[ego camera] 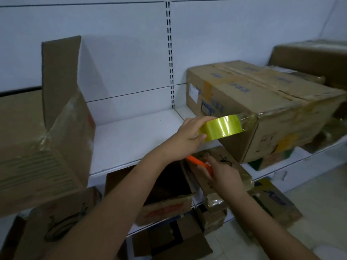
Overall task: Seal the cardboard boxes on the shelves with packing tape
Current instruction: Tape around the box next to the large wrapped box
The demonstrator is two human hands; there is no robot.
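Open box (47, 147) left on shelf (135, 139), taped box (262, 109) right, tape roll (221, 127) between

White shelf (135, 139) backed by white panels (122, 53), slotted upright (169, 53), pale floor (309, 199).

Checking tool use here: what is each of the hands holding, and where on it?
Left hand grips the yellow tape roll by its left rim. Right hand holds an orange tool at its right end; what the tool is cannot be told.
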